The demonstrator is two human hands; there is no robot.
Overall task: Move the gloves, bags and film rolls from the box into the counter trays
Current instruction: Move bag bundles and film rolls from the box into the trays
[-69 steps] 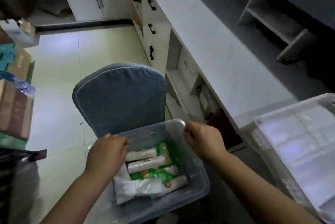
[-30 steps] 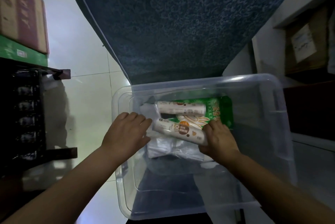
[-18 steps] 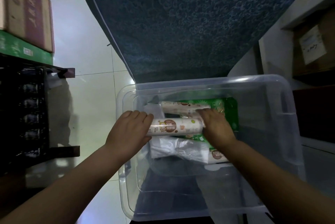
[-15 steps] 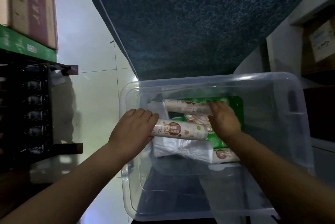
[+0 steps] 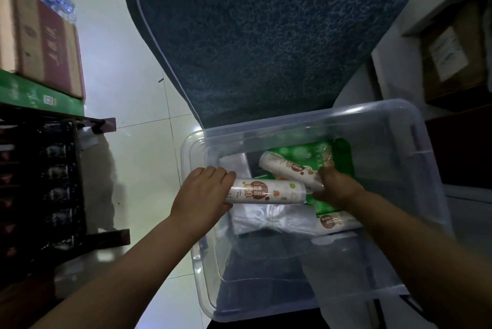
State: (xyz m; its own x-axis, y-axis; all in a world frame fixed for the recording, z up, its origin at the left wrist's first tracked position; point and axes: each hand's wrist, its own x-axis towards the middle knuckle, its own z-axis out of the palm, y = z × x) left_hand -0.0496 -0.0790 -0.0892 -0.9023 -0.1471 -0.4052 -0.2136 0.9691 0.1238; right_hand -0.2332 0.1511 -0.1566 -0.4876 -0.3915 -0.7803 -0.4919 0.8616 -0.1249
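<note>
A clear plastic box (image 5: 431,169) sits below me on a chair. My left hand (image 5: 202,195) grips the left end of a white printed film roll (image 5: 266,192), lifted above the other contents. My right hand (image 5: 336,187) holds the lower end of a second white roll (image 5: 287,170), which lies tilted. Under them lie a green packet (image 5: 306,153), a clear plastic bag bundle (image 5: 271,219) and a third roll (image 5: 338,221) at the lower right. The counter trays are out of view.
A blue upholstered chair back (image 5: 266,36) rises just behind the box. Stacked cartons (image 5: 42,41) and a dark rack (image 5: 40,182) stand on the left across a strip of tiled floor (image 5: 127,89). Counter shelves with a brown parcel (image 5: 452,57) are on the right.
My right hand has closed on the rear roll and tilted it. My left hand has raised the front roll slightly. The view has shifted a little, so the box sits more to the right.
</note>
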